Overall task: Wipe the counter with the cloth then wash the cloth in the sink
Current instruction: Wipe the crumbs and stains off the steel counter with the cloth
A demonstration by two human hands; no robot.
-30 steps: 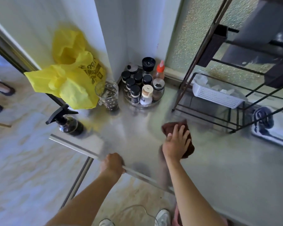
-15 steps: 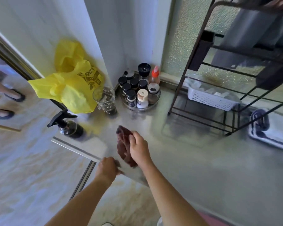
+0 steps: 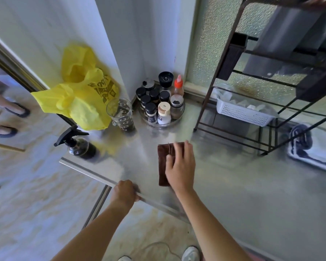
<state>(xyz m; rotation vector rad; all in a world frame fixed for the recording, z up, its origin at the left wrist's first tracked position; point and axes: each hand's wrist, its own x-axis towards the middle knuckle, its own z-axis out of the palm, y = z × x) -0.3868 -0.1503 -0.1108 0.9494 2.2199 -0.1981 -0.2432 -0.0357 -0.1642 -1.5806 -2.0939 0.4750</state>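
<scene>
The brushed stainless-steel counter fills the right half of the view, its surface dull and streaky with soft reflections. On it at the far right stands a black wire rack holding a white perforated plastic basket. At the left a crumpled yellow plastic bag bears bold dark printed characters, too creased to read. Near the corner sits a round clear tray of spice jars with black, white and orange caps; their labels are too small to read. Beside it is a clear glass tumbler with small dark printed motifs, and by the counter's edge a dark glass spray bottle with a black trigger.

The dark brown folded cloth lies flat on the counter as a narrow rectangle, near the front edge. The right hand presses on it with fingers extended and flat. The left hand curls its fingers over the counter's front edge, gripping it.
</scene>
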